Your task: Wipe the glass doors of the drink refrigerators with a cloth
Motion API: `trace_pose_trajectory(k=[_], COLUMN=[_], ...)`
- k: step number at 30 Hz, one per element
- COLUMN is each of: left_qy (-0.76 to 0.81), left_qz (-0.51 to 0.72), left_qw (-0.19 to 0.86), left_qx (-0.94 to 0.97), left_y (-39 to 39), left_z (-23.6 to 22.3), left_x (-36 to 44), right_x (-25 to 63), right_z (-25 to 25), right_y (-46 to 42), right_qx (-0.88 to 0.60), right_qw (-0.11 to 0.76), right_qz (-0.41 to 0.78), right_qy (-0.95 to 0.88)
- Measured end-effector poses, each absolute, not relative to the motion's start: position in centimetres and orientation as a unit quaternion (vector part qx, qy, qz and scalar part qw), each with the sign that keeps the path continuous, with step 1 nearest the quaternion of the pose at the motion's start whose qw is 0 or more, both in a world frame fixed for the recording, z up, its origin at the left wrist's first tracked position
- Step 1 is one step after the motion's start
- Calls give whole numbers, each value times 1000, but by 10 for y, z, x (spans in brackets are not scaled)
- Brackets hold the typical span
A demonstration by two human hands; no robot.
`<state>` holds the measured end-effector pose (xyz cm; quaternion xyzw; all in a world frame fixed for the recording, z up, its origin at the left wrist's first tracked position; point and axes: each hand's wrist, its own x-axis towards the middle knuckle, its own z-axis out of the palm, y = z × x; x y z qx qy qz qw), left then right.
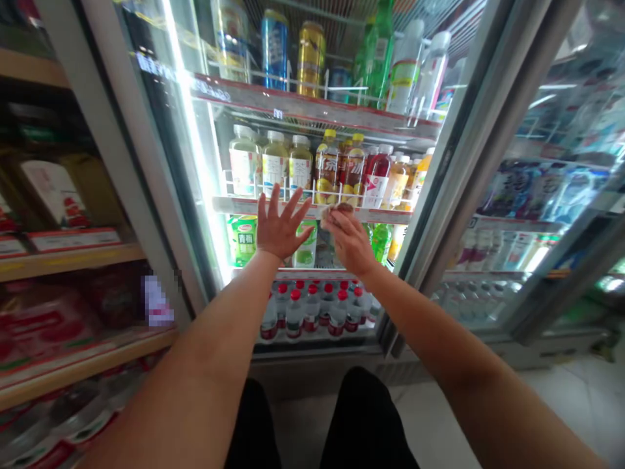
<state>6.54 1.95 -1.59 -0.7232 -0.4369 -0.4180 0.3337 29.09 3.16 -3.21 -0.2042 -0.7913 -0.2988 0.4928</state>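
Bare hands before an upright, lit drinks cooler, with positions given relative to the middle shelf's long, pale front strip with red edging [385, 215]. The left hand [282, 229] is raised at the left part of this strip, its back to the viewer; its grip is wide open, fingers spread upward and thumb out to the right, with nothing held. Whether its palm touches any surface cannot be told. The right hand [352, 244], near the centre of the strip, has its grip closed, fingers bent together around a crumpled beige-and-brown cloth [336, 212]. The cloth lies at the strip, in front of its central part. Above the strip, behind a white wire guard, stand white-capped bottles of pale yellow-green drink [274, 159], yellow-capped bottles of brown drink [328, 166] and a white-capped bottle of red drink [377, 176]. Higher still, on the shelf above, are a blue metal can [275, 49], a gold metal can [311, 57] and a green bottle [381, 55]. Directly below the strip at its left end is a green-and-white package [243, 238]; on the lowest level stand small clear bottles with red caps [294, 312].
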Motion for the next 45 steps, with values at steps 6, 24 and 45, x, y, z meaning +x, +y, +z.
trace_pose_trajectory(k=[6, 24, 45], left_qy=[-434, -417, -412], left_qz=[-418, -415, -415], left_qw=[340, 380, 398], left_qx=[-722, -714, -707], left_y=[21, 25, 23], left_z=[-16, -19, -20], left_x=[65, 63, 61], right_x=[282, 277, 231], right_z=[-3, 7, 116], right_y=[35, 32, 50], right_qx=[-256, -212, -241], right_qw=[586, 477, 567], right_qz=[-281, -272, -296], right_qy=[-716, -809, -730])
